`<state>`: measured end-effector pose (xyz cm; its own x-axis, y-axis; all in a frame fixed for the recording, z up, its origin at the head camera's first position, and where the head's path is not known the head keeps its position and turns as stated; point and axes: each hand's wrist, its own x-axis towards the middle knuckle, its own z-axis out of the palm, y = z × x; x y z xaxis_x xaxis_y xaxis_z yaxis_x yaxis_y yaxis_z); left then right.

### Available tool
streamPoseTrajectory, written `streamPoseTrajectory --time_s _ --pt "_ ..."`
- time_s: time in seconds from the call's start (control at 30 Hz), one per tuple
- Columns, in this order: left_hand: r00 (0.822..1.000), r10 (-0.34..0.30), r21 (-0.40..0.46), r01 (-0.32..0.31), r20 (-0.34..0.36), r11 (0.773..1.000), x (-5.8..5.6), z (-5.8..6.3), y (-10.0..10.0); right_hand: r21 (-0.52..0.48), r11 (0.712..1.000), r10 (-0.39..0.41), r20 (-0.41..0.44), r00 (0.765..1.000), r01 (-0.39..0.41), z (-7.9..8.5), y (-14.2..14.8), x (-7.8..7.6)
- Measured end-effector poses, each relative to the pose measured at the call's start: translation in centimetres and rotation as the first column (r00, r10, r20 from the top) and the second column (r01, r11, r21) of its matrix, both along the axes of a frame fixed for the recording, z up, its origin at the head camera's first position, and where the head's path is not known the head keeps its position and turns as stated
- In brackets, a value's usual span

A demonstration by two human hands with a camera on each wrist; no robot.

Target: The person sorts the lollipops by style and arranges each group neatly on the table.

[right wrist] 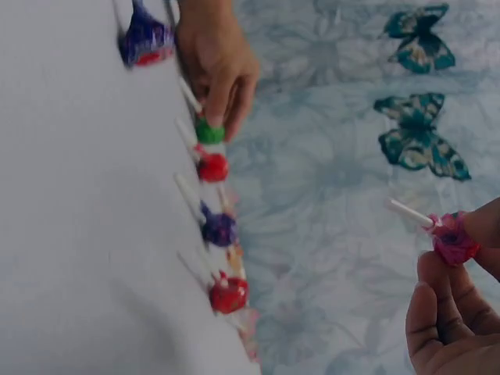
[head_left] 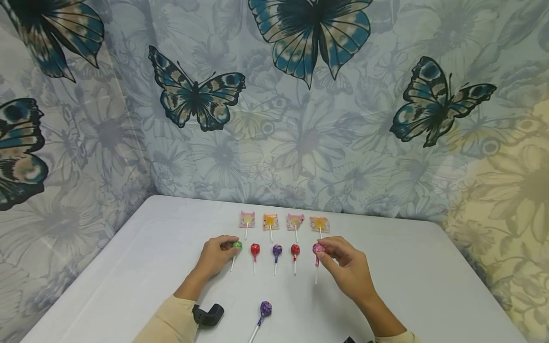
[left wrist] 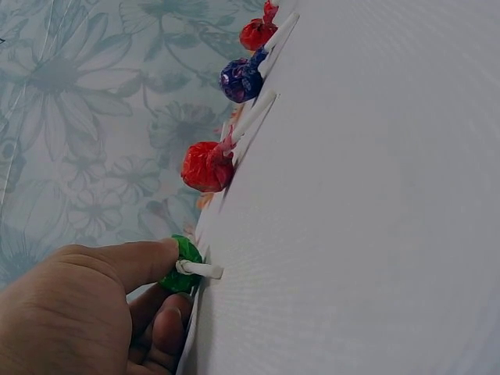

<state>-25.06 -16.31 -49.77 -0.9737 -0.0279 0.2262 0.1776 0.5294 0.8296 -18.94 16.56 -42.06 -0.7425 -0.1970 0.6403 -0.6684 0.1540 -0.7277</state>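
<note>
At the left end of a row of wrapped lollipops, my left hand point(head_left: 216, 257) pinches the head of a green lollipop point(left wrist: 183, 275) between thumb and fingers. My right hand point(head_left: 349, 267) holds a pink lollipop point(right wrist: 453, 241) by its head at the row's right end, its stick pointing toward me. Between the hands lie a red lollipop point(head_left: 255, 249), a purple lollipop point(head_left: 277, 249) and another red lollipop point(head_left: 295, 249), sticks toward me. Nearer to me, a second purple lollipop point(head_left: 266, 308) lies apart at a slant.
Behind the row lie several flat lollipops in clear printed wrappers, among them a pink-wrapped one point(head_left: 247, 219) and an orange-wrapped one point(head_left: 320, 224). All are on a white-covered table point(head_left: 171, 228). A butterfly-print cloth point(head_left: 300, 157) hangs behind the far edge.
</note>
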Motion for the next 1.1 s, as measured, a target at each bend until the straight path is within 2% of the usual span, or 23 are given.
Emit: streamPoseTrajectory --time_s 0.17,0.27,0.4,0.63,0.93,1.1 --pt "1.0 0.002 -0.002 -0.002 -0.002 1.0 -0.1 -0.2 -0.1 0.06 0.994 -0.099 0.068 0.993 0.095 0.3 -0.3 -1.1" --pt "1.0 0.003 0.003 -0.003 0.002 1.0 -0.1 -0.2 -0.1 0.105 0.985 -0.154 0.144 0.977 0.14 0.9 -0.7 -1.1" --pt "1.0 -0.001 0.007 0.001 0.003 1.0 -0.1 -0.2 -0.1 0.114 0.981 -0.18 0.25 0.951 0.156 1.2 -1.0 -1.4" --pt "1.0 -0.006 0.001 0.006 0.002 1.0 -0.1 -0.2 -0.1 0.113 0.977 -0.209 0.324 0.923 0.182 -2.6 0.1 -4.7" --pt "1.0 -0.003 -0.005 0.003 0.007 1.0 -0.1 0.0 -0.1 0.205 0.954 -0.285 0.393 0.874 0.219 -3.9 -0.1 -6.0" --pt "1.0 -0.005 -0.006 0.005 0.009 1.0 0.0 0.0 -0.1 0.271 0.934 -0.327 0.387 0.862 0.232 -4.7 -0.2 -6.6"
